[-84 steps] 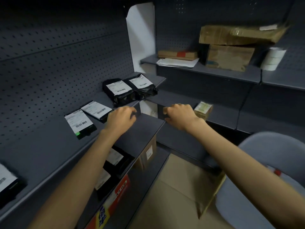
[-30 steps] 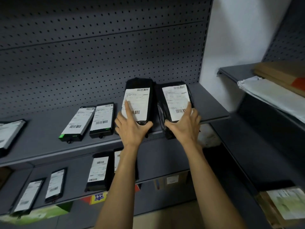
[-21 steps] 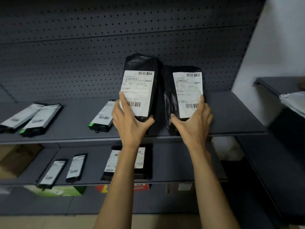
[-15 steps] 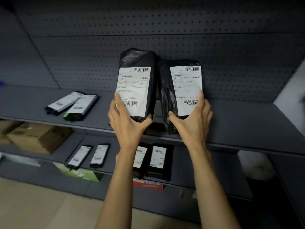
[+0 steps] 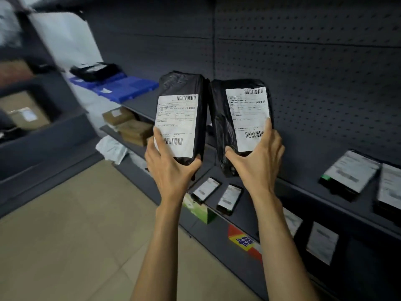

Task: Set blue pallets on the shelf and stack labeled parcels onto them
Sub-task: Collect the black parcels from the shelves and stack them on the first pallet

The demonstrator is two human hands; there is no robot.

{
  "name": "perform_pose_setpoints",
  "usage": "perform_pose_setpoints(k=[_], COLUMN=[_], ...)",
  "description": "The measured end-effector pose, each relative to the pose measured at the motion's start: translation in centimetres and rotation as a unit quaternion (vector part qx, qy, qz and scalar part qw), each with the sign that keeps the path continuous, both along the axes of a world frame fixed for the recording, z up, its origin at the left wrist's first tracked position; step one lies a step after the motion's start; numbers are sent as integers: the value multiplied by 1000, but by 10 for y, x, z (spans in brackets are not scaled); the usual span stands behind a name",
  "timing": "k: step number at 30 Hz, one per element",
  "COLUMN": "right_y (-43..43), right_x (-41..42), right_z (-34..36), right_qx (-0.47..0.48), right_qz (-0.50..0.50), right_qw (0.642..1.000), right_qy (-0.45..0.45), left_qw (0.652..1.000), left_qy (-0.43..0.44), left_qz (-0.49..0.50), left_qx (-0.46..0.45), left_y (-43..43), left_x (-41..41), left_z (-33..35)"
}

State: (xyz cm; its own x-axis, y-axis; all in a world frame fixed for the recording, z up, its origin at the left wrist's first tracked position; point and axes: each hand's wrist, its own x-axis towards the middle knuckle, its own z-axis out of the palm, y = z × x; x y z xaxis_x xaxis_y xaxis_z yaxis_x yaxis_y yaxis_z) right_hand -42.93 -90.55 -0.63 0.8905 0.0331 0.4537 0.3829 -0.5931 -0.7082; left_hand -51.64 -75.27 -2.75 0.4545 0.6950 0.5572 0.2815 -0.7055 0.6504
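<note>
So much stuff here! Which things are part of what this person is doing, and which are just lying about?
In the job:
left parcel, held by the left hand
right parcel, held by the right hand
blue pallets

Lying about:
brown boxes
green box
white packet

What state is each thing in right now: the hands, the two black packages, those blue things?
Left parcel: raised, upright, label facing the camera.
Left hand: gripping its bottom end.
Right parcel: raised, upright, label facing the camera.
Right hand: gripping its bottom end.
Blue pallets: flat on the shelf, side by side.
Black parcel: lying on the pallets, blurred.
Flat parcels: lying label-up on the shelf.
</note>
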Motion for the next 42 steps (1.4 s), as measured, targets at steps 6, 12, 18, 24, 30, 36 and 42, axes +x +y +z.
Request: perform_pose_setpoints(k=[6,12,18,24,30,36,42], right_y=[142,255,346,449,575,697,781], right_x=[-31,-63,-71,-49,12,77,114], right_z=[-6,-13,-36,-48,-33,-15,-25], right_qx=[38,35,22,3,11,43,28], right_qz=[104,197,266,317,344,375,384], right_qw=[994,980,963,948,938,924,921], right_qy=[6,12,36,36,40,54,58], left_qw=[997,982,963,950,947,946,945], left_qy=[6,11,15,14,1,-12,-11], left_qz=[81,187,266,307,318,322,320], left_qx=[9,18,-35,-59,-47,-29,-63], left_y=[119,208,277,363,480,599,680], left_x=[-58,-112,-135,-119,-66,-6,35], left_z=[4,-2,-25,-38,-22,-3,-17])
